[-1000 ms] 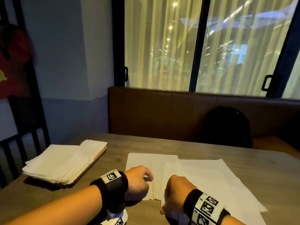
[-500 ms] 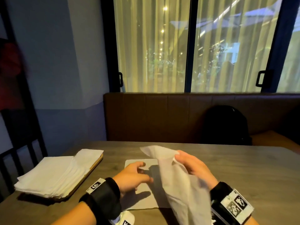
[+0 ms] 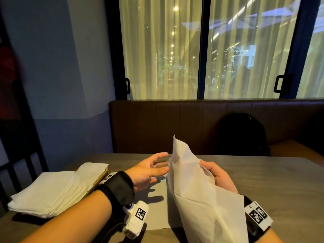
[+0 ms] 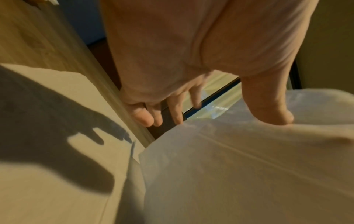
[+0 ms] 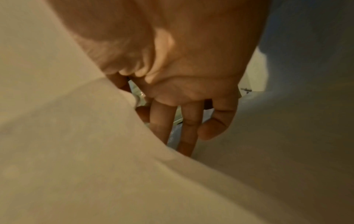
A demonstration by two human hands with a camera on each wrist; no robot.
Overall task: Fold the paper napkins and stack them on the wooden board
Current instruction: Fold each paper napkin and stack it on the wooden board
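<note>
My right hand [image 3: 216, 175] pinches a white paper napkin [image 3: 190, 181] by its upper right edge and holds it up, unfolded and drooping, above the table. In the right wrist view the napkin [image 5: 95, 166] hides the thumb; the fingers [image 5: 189, 128] run behind the sheet. My left hand [image 3: 154, 168] hovers just left of it, fingers spread, holding nothing. In the left wrist view its thumb tip [image 4: 272, 116] lies against the raised napkin [image 4: 239, 166]. Another napkin [image 3: 157, 213] lies flat on the table below. A stack of folded napkins [image 3: 50, 192] covers the wooden board [image 3: 101, 179] at the left.
The wooden table [image 3: 271, 183] stretches bare to the right. Behind it runs a brown bench [image 3: 175, 123] with a dark bag [image 3: 242, 135] on it, under curtained windows. A dark chair [image 3: 15, 165] stands off the table's left edge.
My right hand has lifted the top napkin off the table and raised it upright. My left hand has come off the flat napkin, opened and risen toward the sheet's left edge.
</note>
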